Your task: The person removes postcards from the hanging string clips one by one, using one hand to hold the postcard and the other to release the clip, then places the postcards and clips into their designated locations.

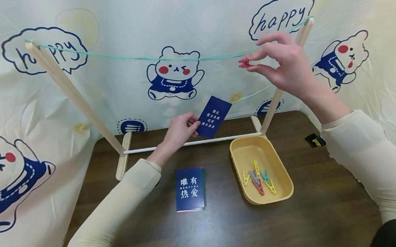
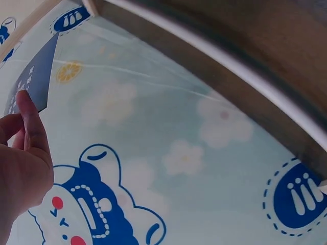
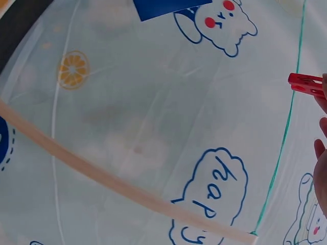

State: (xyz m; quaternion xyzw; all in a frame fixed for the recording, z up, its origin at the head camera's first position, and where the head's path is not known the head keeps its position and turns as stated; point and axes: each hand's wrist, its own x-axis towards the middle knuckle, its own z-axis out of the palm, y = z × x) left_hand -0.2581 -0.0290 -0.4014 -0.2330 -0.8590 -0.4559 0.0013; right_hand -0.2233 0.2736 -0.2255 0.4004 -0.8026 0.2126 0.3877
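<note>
My left hand [image 1: 179,131] pinches a dark blue card [image 1: 214,116] with white writing by its lower left edge, tilted, below the green string [image 1: 122,57]. Up at the right, my right hand [image 1: 284,59] pinches a red clothespin [image 1: 244,63] between thumb and index finger, just under the string in the head view. In the right wrist view the red clothespin [image 3: 305,84] overlaps the string [image 3: 286,127], and a corner of the blue card [image 3: 166,7] shows at the top. The left wrist view shows the card [image 2: 38,76] beyond the left fingers.
Two wooden posts [image 1: 77,97] carry the string, joined low down by a white rod [image 1: 192,142]. A stack of cards [image 1: 190,190] lies on the brown table [image 1: 150,232]. Right of it, a yellow tray [image 1: 284,178] holds several clothespins [image 1: 257,178]. A small black-and-yellow object [image 1: 315,140] lies farther right.
</note>
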